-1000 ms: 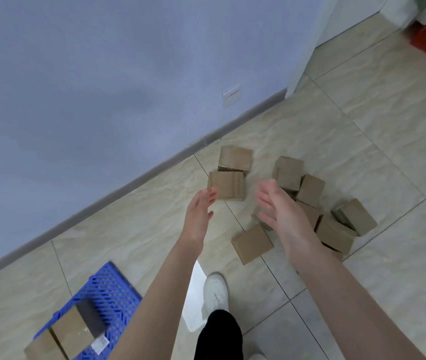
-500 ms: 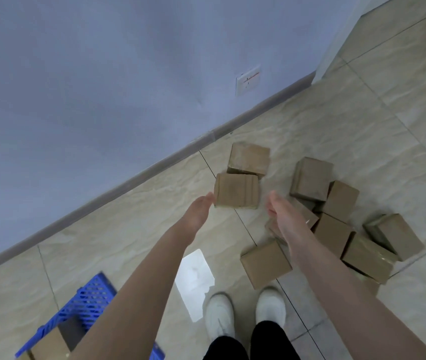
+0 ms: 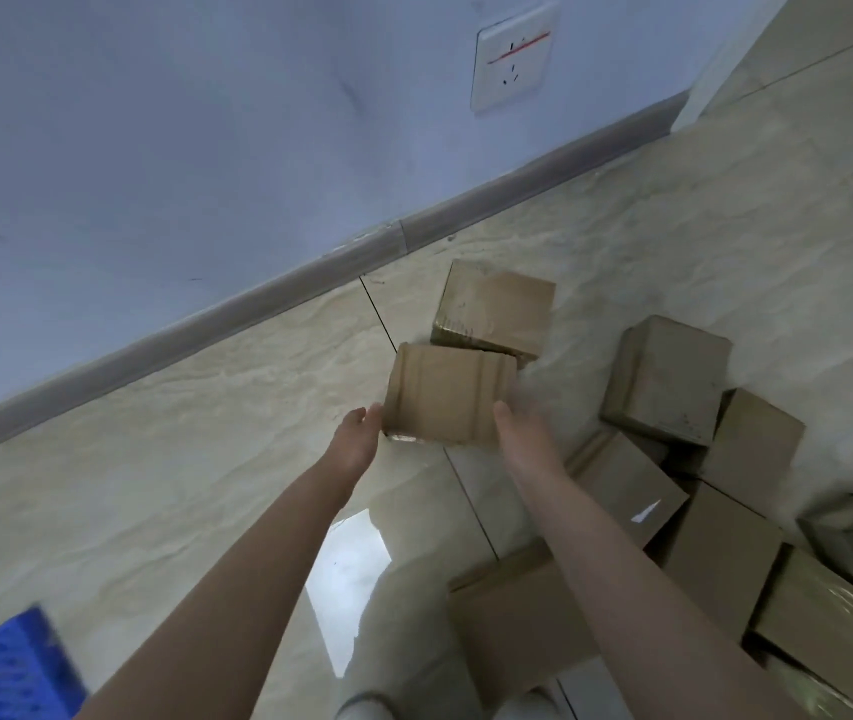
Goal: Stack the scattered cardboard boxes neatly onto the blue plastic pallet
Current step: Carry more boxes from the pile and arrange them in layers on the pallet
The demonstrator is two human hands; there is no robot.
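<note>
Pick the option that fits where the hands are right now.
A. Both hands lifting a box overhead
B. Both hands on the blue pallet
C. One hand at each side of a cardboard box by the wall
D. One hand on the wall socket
C: the left hand and the right hand flank the cardboard box on the floor near the baseboard.

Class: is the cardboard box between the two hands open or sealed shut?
Shut. The box shows closed, unbroken faces with no raised flaps; left hand and right hand flank it.

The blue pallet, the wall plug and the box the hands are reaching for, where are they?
blue pallet (image 3: 3,667), head view, on its grid top at the corner.
wall plug (image 3: 512,57), head view, middle of the white plate.
box (image 3: 445,394), head view, centre of its top face.
</note>
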